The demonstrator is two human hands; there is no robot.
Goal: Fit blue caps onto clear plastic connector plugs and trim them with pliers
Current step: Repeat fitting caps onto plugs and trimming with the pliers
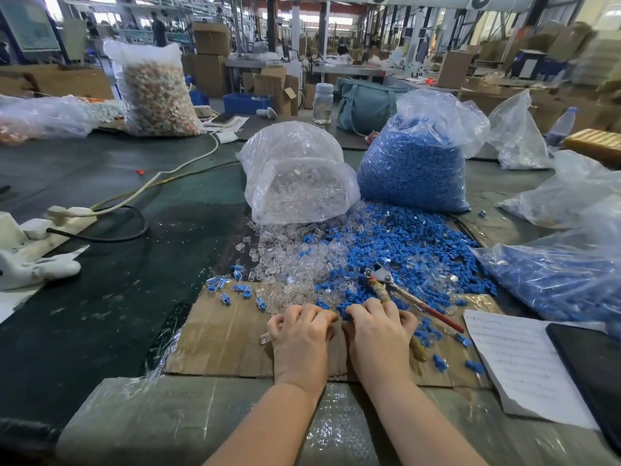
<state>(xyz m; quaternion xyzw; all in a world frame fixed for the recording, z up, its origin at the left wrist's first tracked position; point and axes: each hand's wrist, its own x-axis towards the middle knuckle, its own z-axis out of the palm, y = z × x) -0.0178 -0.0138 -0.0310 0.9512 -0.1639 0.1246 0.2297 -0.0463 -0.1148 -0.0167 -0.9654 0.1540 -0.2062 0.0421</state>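
Behind both hands, pliers lie across blue caps.

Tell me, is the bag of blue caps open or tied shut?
Open. The bag of blue caps stands upright, its top plastic loose and untied, caps visible inside.

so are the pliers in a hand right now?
No, the pliers lie loose on the pile of blue caps, beyond the right hand.

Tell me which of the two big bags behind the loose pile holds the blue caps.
The right-hand bag, packed with blue caps. The bag of clear plugs beside it, on the left, holds only transparent pieces.
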